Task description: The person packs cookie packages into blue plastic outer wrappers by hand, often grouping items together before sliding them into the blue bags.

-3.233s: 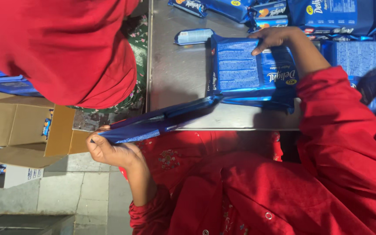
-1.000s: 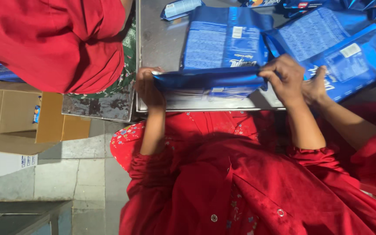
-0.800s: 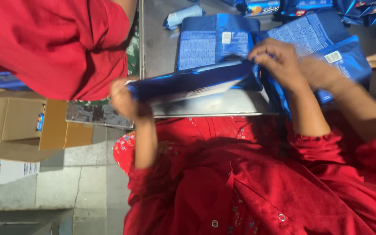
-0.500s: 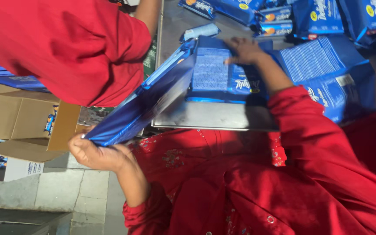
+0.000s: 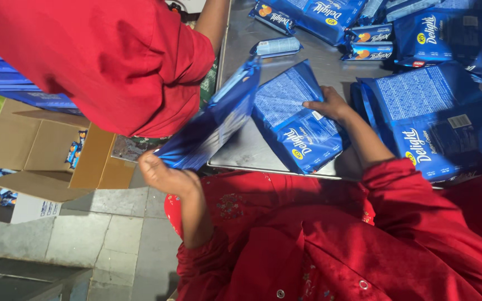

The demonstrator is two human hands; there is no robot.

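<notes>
Head view: 2 bare hands work a flat blue wrapper at the near edge of a steel table (image 5: 285,42).

Left hand (image 5: 165,175) is closed around the lower end of the long blue wrapper (image 5: 213,125), which slants up from below the table edge to over the tabletop. Right hand (image 5: 330,105) lies fingers-down on a blue biscuit pack (image 5: 299,120) on the table, pressing rather than gripping; a grasp cannot be confirmed. A 2nd larger pack (image 5: 436,120) sits just to its right, small packs (image 5: 277,47) further back. Another person's red sleeve (image 5: 101,56) hangs close over the wrapper; an open cardboard box (image 5: 40,145) stands on the floor. Judgement: keep the wrapper taut and low, hold the pack steady, and avoid brushing the neighbouring sleeve.
</notes>
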